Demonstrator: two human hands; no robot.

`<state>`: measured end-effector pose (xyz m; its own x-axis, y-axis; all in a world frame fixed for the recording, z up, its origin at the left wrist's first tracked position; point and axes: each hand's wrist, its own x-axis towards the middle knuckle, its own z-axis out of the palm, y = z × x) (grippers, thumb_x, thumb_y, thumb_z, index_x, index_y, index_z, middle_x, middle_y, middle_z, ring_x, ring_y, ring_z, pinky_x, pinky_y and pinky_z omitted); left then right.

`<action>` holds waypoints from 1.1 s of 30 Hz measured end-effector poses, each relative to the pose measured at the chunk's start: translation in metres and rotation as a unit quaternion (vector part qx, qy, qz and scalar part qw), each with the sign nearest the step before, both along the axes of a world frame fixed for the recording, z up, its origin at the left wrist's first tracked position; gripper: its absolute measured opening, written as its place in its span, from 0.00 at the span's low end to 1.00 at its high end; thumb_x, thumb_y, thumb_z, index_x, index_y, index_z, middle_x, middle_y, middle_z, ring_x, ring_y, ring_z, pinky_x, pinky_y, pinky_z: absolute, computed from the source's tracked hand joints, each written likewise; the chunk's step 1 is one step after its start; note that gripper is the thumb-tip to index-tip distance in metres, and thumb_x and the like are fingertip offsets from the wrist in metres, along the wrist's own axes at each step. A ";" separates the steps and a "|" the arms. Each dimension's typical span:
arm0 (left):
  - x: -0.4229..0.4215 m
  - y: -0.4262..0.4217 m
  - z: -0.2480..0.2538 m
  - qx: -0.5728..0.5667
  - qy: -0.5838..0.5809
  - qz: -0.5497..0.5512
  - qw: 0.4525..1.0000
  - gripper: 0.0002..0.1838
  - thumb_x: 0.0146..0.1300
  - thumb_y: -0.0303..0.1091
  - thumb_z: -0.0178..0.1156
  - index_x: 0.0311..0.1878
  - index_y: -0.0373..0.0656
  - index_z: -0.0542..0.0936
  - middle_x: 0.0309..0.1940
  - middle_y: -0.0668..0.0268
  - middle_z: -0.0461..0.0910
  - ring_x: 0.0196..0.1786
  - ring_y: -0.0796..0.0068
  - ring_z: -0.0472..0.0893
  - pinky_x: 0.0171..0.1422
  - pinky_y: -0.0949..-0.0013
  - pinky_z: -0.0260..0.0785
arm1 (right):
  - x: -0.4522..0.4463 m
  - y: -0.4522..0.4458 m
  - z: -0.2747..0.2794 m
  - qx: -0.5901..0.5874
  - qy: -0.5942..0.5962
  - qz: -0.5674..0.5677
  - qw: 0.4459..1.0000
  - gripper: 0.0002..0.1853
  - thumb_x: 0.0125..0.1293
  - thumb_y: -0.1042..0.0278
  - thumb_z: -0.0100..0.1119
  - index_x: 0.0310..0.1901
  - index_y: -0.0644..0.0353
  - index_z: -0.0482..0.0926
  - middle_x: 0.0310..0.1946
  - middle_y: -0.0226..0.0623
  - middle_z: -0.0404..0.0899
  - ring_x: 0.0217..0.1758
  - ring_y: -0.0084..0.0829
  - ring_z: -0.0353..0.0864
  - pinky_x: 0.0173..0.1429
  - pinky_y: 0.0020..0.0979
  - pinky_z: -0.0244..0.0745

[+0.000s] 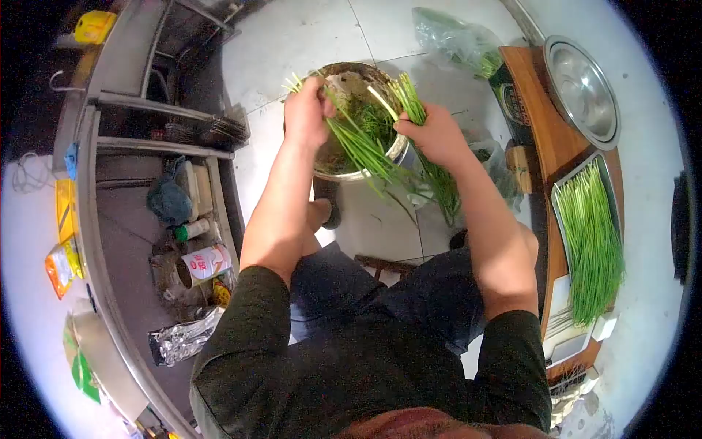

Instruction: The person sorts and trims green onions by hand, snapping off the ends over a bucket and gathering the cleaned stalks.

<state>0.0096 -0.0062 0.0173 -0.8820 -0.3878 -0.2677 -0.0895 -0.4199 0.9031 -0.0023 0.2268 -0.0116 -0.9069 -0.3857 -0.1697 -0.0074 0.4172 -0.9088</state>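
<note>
My left hand (pixel 306 117) is closed around a bunch of chives (pixel 360 150), whose pale ends stick out above the fist and whose green leaves slant down to the right. My right hand (pixel 436 135) grips a second bunch (pixel 411 99), with pale stems at the top and leaves trailing below the wrist. Both hands are over the rim of a round, dirty bucket (pixel 356 175) on the floor. Green scraps (pixel 371 121) lie inside the bucket, partly hidden by the hands and leaves.
At right, a wooden bench (pixel 545 121) bears a steel bowl (pixel 583 91) and a tray with many aligned chives (pixel 591 245). A plastic bag (pixel 457 40) with greens rests on the tiled floor. Along the left, a metal shelf (pixel 117 212) holds a can (pixel 206 265) and packets.
</note>
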 end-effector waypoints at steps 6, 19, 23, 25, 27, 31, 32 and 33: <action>0.000 0.004 -0.016 -0.147 -0.074 -0.006 0.986 0.11 0.62 0.38 0.65 0.36 0.39 0.81 0.19 0.73 0.70 0.18 0.82 0.65 0.21 0.74 0.54 | -0.001 -0.007 -0.007 -0.060 -0.066 -0.018 0.996 0.10 0.59 0.62 0.65 0.36 0.61 0.82 0.25 0.25 0.80 0.22 0.16 0.68 0.28 0.24 0.63; 0.018 0.040 -0.020 -0.292 -0.034 -0.155 0.943 0.09 0.61 0.36 0.66 0.31 0.39 0.82 0.20 0.73 0.77 0.24 0.84 0.71 0.30 0.72 0.64 | 0.002 -0.017 -0.001 -0.093 -0.050 -0.016 0.994 0.09 0.58 0.64 0.67 0.36 0.60 0.82 0.21 0.23 0.76 0.21 0.15 0.67 0.26 0.23 0.61; 0.020 0.042 -0.013 -0.235 -0.042 -0.157 0.958 0.09 0.63 0.36 0.63 0.32 0.40 0.81 0.19 0.73 0.75 0.23 0.84 0.70 0.28 0.72 0.62 | 0.001 -0.019 -0.009 -0.085 -0.028 -0.029 0.996 0.10 0.57 0.65 0.70 0.37 0.60 0.82 0.25 0.26 0.79 0.27 0.17 0.73 0.33 0.24 0.68; 0.022 0.041 -0.009 -0.253 -0.043 -0.164 0.952 0.09 0.65 0.36 0.61 0.33 0.41 0.81 0.18 0.73 0.74 0.22 0.84 0.70 0.27 0.72 0.62 | 0.003 -0.016 0.000 -0.079 -0.043 -0.015 0.996 0.11 0.57 0.65 0.69 0.38 0.61 0.81 0.27 0.28 0.81 0.30 0.18 0.75 0.36 0.24 0.70; 0.022 0.040 -0.008 -0.303 -0.041 -0.166 0.937 0.10 0.67 0.36 0.59 0.33 0.41 0.80 0.18 0.73 0.74 0.21 0.84 0.70 0.26 0.72 0.62 | 0.004 -0.015 0.000 -0.089 -0.053 -0.008 0.995 0.11 0.58 0.65 0.69 0.38 0.61 0.81 0.29 0.29 0.82 0.30 0.18 0.75 0.36 0.24 0.70; 0.020 0.038 -0.013 -0.288 -0.026 -0.166 0.943 0.10 0.68 0.36 0.57 0.33 0.41 0.80 0.19 0.73 0.74 0.21 0.84 0.70 0.26 0.72 0.62 | 0.002 -0.015 0.003 -0.120 -0.077 -0.002 0.990 0.10 0.59 0.65 0.67 0.39 0.62 0.82 0.29 0.28 0.83 0.24 0.16 0.71 0.29 0.22 0.65; 0.020 0.039 -0.015 -0.265 -0.021 -0.164 0.950 0.10 0.67 0.36 0.57 0.33 0.41 0.80 0.19 0.73 0.74 0.21 0.84 0.70 0.26 0.72 0.63 | 0.002 -0.014 0.007 -0.121 -0.087 0.001 0.989 0.10 0.60 0.65 0.67 0.39 0.62 0.82 0.28 0.27 0.83 0.23 0.15 0.69 0.27 0.22 0.63; 0.020 0.039 -0.016 -0.243 -0.016 -0.162 0.956 0.10 0.67 0.36 0.57 0.33 0.41 0.80 0.19 0.73 0.75 0.22 0.84 0.71 0.26 0.72 0.63 | 0.002 -0.014 0.007 -0.122 -0.087 -0.004 0.989 0.10 0.60 0.65 0.66 0.39 0.62 0.82 0.28 0.26 0.83 0.22 0.14 0.67 0.26 0.22 0.61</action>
